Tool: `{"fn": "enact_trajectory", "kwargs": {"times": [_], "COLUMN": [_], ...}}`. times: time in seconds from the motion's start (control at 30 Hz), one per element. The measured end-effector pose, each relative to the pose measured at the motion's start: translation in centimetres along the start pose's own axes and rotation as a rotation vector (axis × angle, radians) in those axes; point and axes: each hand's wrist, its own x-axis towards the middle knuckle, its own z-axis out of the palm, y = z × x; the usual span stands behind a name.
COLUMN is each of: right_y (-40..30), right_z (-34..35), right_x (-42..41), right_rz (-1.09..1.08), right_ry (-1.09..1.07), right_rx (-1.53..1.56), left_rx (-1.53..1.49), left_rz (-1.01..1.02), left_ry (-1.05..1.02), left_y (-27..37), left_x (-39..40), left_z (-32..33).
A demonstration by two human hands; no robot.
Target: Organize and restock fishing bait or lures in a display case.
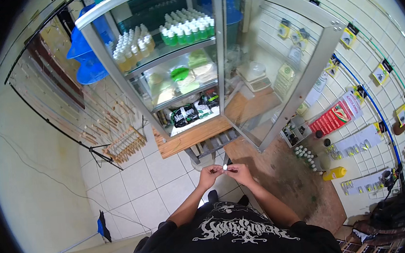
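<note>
My left hand (pixel 209 176) and my right hand (pixel 240 174) meet in front of my body. Between their fingertips is a small white-capped bottle (pixel 225 167), its body mostly hidden by the fingers. Beyond them stands a glass display cabinet with an aluminium frame (pixel 136 73), its glazed door (pixel 294 94) swung out to the right. Green dropper bottles (pixel 188 36) and amber dropper bottles (pixel 136 53) with white caps fill its top shelf. Bags of pale and green powder (pixel 180 74) lie on the middle shelf, and black printed bags (pixel 185 116) lie at the bottom.
At my right is a worn brown tabletop (pixel 274 178) bearing several white-capped bottles (pixel 303 153), a yellow squeeze bottle (pixel 334 173) and a compartment box (pixel 295 130). Fishing tackle hangs on a white wire grid (pixel 355 114). A digital scale (pixel 256 81) shows through the door. Fishing rods (pixel 107 123) stand left.
</note>
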Motion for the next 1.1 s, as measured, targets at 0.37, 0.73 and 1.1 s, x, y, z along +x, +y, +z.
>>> {"fn": "enact_trajectory", "kwargs": {"times": [0.37, 0.73, 1.1], "right_y": [-7.3, -19.0, -32.3], "right_z": [2.7, 3.6, -0.5], "right_x": [8.2, 13.4, 17.9], "right_rz": [-0.174, -0.295, -0.54], "right_ry": [-0.054, -0.077, -0.073], "right_rx": [0.2, 0.235, 0.148], "left_rx": [-0.005, 0.048, 0.36], "left_rz": [0.17, 0.395, 0.66], "left_ry": [0.226, 0.392, 0.39], "left_y": [9.1, 18.9, 34.1], "left_x": [2.4, 4.7, 6.6], "left_z": [-4.8, -7.9, -9.0]}}
